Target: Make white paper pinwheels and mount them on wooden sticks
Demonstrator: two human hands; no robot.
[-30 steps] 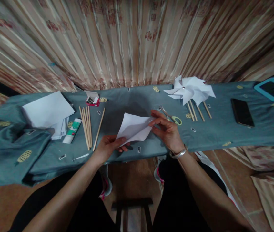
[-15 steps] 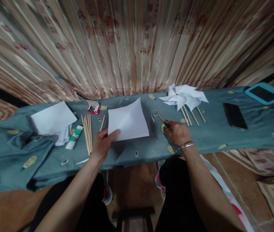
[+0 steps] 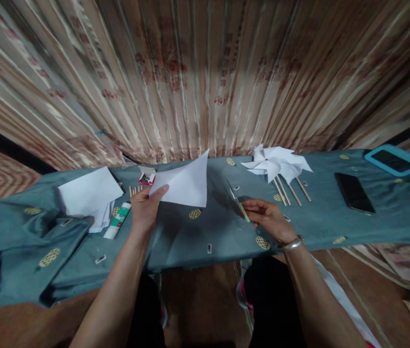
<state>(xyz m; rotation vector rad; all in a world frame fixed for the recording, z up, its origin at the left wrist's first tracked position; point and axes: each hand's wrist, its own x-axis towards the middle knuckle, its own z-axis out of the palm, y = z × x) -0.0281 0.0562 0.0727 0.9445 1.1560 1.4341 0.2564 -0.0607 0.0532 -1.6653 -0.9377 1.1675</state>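
Observation:
My left hand (image 3: 146,205) pinches the lower left part of a white sheet of paper (image 3: 186,186), which is raised over the cloth with a crease running across it. My right hand (image 3: 266,217) holds a pair of scissors (image 3: 241,205) by the yellow-green handles, with the blades pointing up and away to the left. The scissors are apart from the paper. Behind my left hand are several wooden sticks (image 3: 135,190), mostly hidden, and a small red box of metal pins (image 3: 147,179). A green and white glue stick (image 3: 118,220) lies left of my wrist.
White paper sheets (image 3: 89,191) are stacked at the left of the blue-green tablecloth (image 3: 186,241). White paper pinwheels (image 3: 279,163) on sticks lie at the back right. Farther right are a black phone (image 3: 354,192) and a blue-framed tablet (image 3: 395,160). A patterned curtain (image 3: 205,82) hangs behind.
My left hand has shifted left and lifted the paper, now over the sticks and near the pin box. My right hand has raised the scissors from the cloth and turned them. The view has tilted slightly.

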